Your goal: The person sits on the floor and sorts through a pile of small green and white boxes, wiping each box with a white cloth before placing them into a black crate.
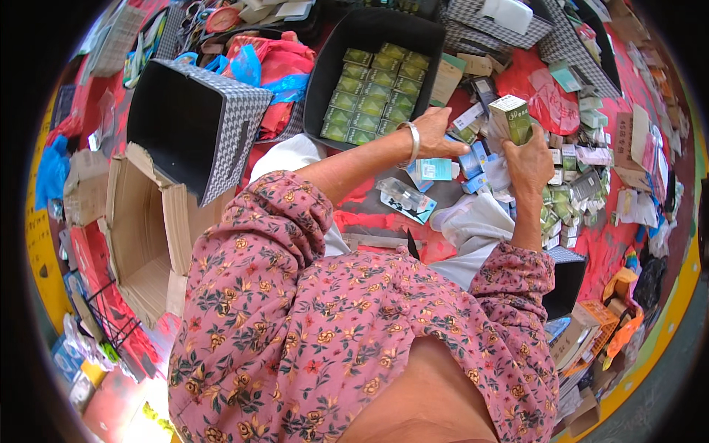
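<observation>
My right hand (pixel 529 164) grips a small green and white carton (pixel 509 117), held upright above a heap of loose small boxes. To its left, my left hand (pixel 436 134) reaches over the heap with fingers stretched out and nothing seen in them. A small green box (pixel 465 134) lies by its fingertips; whether they touch, I cannot tell. Under that hand are light blue boxes (pixel 473 160) and a flat pale teal box (pixel 434 170). A black fabric bin (pixel 377 31) beyond my left wrist holds several rows of green boxes (pixel 369 100).
An overturned houndstooth bin (pixel 240 122) and an open cardboard carton (pixel 140 236) stand at the left. Small boxes (pixel 565 203) pile up at the right. A clear plastic blister pack (pixel 406 198) lies between my legs. Houndstooth bins (pixel 484 37) fill the far side. Red sheeting (pixel 598 255) covers the ground.
</observation>
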Demonstrator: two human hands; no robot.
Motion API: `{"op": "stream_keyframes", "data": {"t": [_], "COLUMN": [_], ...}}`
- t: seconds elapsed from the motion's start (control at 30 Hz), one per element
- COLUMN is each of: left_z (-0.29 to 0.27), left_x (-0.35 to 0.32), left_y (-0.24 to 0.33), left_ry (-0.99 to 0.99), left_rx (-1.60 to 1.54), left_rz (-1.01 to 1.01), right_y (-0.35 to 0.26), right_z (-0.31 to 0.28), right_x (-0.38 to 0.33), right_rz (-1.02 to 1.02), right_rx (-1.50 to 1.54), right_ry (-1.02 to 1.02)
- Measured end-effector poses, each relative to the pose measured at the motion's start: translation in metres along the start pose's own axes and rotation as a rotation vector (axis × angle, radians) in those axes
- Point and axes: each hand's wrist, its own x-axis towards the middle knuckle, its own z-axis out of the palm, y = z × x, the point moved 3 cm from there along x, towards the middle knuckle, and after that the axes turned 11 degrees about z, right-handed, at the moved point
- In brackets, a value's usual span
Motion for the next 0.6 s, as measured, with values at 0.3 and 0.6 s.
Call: {"op": "stream_keyframes", "data": {"t": [0.3,0.6], "left_z": [-0.031,-0.044], "left_x": [0.004,0.013], "left_y": [0.012,0.012], "left_ry": [0.108,0.253], "left_rx": [-0.687,-1.123], "left_rz": [-0.039,0.081], "right_y": [-0.036,-0.028], "right_z": [-0.001,-0.001], "right_x": [-0.03,-0.018], "right_rz": [-0.214,-0.184], "right_rx": [0.594,0.789], "right_ry": [-0.438,-0.751]}}
